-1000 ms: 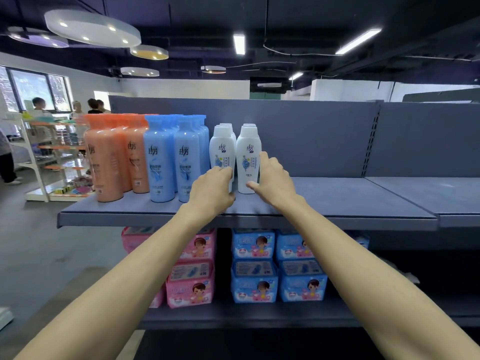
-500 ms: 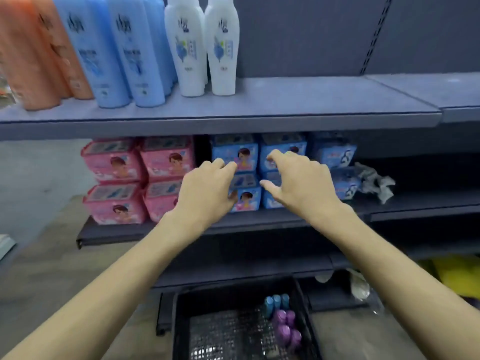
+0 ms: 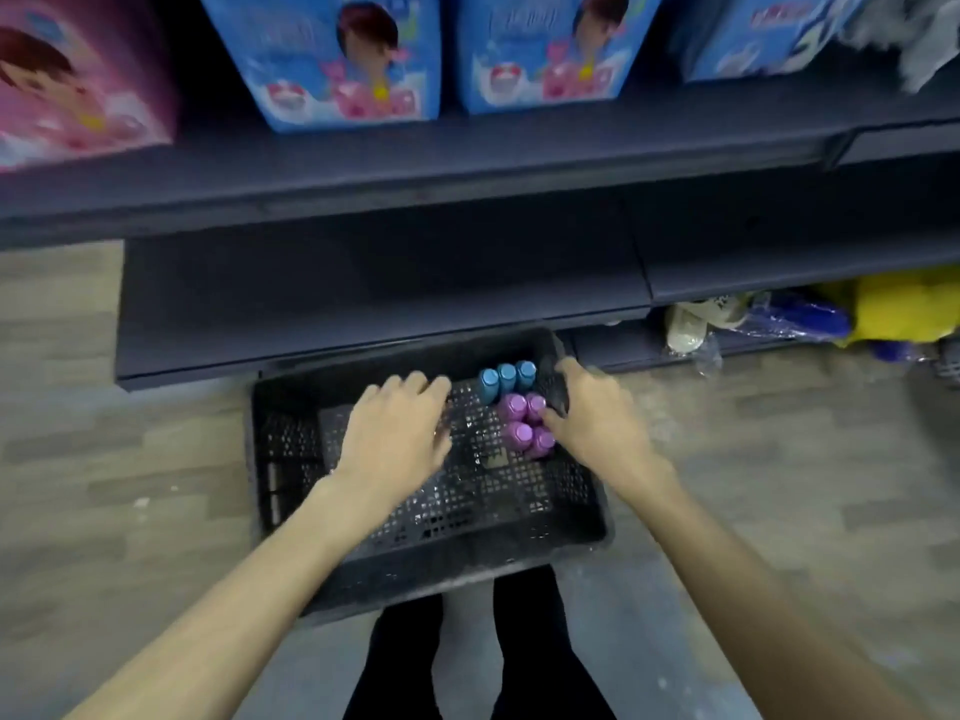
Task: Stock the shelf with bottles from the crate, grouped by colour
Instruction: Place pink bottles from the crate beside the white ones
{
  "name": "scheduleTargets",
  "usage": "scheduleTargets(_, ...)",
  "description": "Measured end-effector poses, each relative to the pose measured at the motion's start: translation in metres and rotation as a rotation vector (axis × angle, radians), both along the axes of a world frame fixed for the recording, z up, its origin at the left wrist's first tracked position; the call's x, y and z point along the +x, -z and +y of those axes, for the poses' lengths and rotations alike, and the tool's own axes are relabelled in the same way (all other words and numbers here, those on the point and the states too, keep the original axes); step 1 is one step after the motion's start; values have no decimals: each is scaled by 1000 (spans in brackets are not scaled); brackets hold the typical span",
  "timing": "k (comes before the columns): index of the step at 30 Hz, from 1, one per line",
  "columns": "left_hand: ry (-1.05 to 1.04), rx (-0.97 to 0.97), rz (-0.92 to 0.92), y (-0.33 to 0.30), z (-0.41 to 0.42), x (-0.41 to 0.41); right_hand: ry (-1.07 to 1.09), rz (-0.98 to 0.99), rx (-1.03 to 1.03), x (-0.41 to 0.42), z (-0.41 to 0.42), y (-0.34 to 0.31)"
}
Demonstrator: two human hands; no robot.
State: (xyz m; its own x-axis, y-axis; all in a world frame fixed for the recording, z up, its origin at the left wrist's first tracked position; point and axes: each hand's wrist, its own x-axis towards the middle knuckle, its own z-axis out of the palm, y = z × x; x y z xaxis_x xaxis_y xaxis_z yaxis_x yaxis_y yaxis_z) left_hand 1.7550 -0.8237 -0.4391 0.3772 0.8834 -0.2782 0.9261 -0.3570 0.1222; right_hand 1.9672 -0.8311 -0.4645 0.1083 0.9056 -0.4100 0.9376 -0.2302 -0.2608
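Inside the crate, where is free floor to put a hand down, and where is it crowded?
Free: the crate floor's left and near part, under the left hand. Crowded: far right corner, blue bottles and purple bottles beside the right hand.

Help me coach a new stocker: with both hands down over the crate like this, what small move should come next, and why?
Probably close the right hand round one of the purple bottles: its thumb already lies against that cluster and neither hand holds anything. The left hand hovers open over bare crate mesh, so it could then shift toward the blue bottles standing behind the purple ones.
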Motion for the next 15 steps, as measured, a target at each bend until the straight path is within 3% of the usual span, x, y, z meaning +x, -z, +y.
scheduleTargets(7, 19, -216, -58, 159, -7, 23, 129, 91, -180, -1, -43, 165)
scheduleTargets(15, 144, -196, -207, 259, 14, 49, 275, 144, -227, -12, -53, 246)
